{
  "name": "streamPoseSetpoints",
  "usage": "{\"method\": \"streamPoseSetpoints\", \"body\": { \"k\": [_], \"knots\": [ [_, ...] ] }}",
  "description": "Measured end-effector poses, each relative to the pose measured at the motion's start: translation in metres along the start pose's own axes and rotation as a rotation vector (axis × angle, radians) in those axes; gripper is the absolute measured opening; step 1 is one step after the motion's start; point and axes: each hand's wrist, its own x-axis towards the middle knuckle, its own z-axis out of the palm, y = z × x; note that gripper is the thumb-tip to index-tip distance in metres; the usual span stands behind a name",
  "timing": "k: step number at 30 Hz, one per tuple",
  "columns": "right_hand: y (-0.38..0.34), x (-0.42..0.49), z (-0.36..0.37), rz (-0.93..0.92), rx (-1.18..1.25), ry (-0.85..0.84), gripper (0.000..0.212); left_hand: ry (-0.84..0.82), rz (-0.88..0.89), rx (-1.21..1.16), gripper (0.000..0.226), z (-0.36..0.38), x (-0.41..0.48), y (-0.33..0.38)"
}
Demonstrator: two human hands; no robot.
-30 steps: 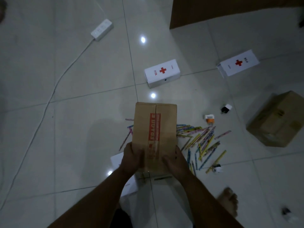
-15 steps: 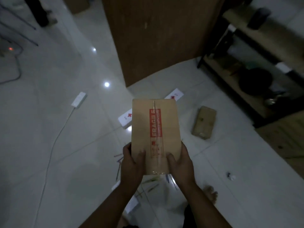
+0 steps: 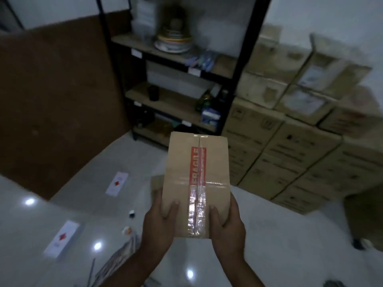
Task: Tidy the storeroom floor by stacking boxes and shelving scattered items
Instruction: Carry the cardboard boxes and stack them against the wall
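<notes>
Dim storeroom, tiled floor (image 3: pixel 290 235), stacked cartons (image 3: pixel 294 146) ahead and right of our grips | left grip (image 3: pixel 159 222) and right grip (image 3: pixel 227 226) curled round the near end of the FRAGILE box (image 3: pixel 196 172), thumbs on top, box held in the air | we judge: carry it level, support underneath, set it squarely on the stacked cartons

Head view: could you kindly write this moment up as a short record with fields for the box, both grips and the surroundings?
box: cardboard box with red FRAGILE tape, held above the floor
left grip: holds near left corner, thumb on top
right grip: holds near right corner, thumb on top
ahead: shelf unit, stacked cartons to its right
floor: two white red-cross boxes, apart
</notes>
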Motion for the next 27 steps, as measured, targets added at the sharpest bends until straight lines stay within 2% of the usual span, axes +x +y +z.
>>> {"method": "streamPoseSetpoints", "body": {
  "k": [6,8,13,19,25,27],
  "knots": [
    [0.008,0.095,-0.127,0.028,-0.060,0.196,0.075,-0.210,0.131,-0.067,0.041,0.141,0.022,0.102],
    [0.011,0.121,-0.164,0.012,-0.057,0.261,0.072,-0.257,0.171,-0.066,0.043,0.182,0.028,0.133],
    [0.018,0.159,-0.227,0.008,-0.043,0.369,0.064,-0.373,0.300,-0.043,0.075,0.248,0.030,0.191],
    [0.039,0.186,-0.274,0.076,-0.102,0.527,0.065,-0.522,0.414,-0.048,0.055,0.313,0.032,0.220],
    [0.059,0.243,-0.332,0.181,-0.093,0.684,0.065,-0.681,0.511,-0.034,0.054,0.419,0.054,0.265],
    [0.065,0.275,-0.349,0.166,-0.093,0.744,0.066,-0.727,0.529,-0.054,0.053,0.459,0.067,0.284]
  ]
}}
